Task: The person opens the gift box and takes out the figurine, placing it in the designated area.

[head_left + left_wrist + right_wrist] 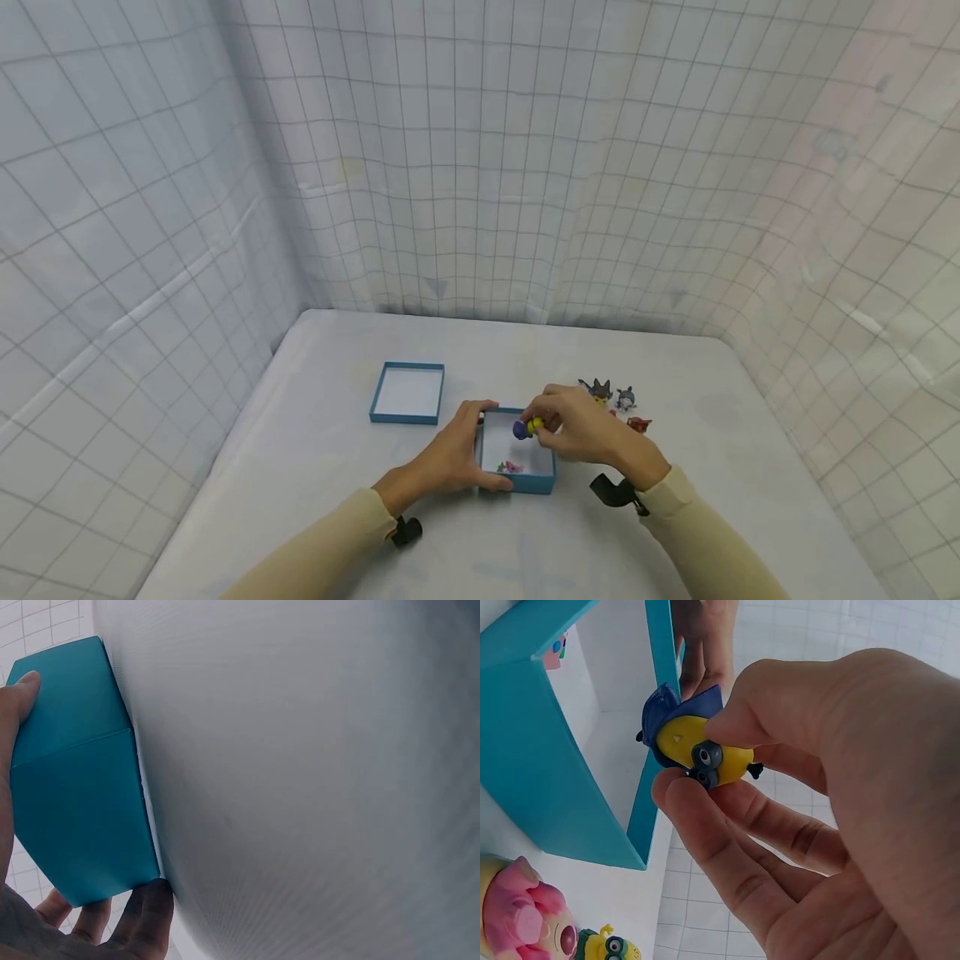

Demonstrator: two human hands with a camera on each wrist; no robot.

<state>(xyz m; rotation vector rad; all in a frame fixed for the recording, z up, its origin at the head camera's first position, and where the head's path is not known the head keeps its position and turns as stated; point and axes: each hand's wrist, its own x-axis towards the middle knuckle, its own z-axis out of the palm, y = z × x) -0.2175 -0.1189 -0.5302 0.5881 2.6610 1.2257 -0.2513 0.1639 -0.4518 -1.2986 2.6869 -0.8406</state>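
Observation:
A small yellow minion figure with goggles and blue clothing [686, 742] is pinched between the thumb and fingers of my right hand [581, 425]. It is tilted over the inside of an open teal box [534, 484] with a white interior. My left hand [452, 457] grips this box from its left side, thumb at the near wall and fingers round the far corner. The left wrist view shows the box's teal outer walls [79, 817] between thumb and fingers. Inside the box, near its front wall, lies a small pink figure [510, 467].
A shallow teal-rimmed lid [405, 419] lies behind and left of the box. Right of the box stand several small figures, among them a dark-eared one [602, 389], a grey one [626, 398], a red one [639, 424] and a pink bear [529, 915]. Gridded white curtains surround the table.

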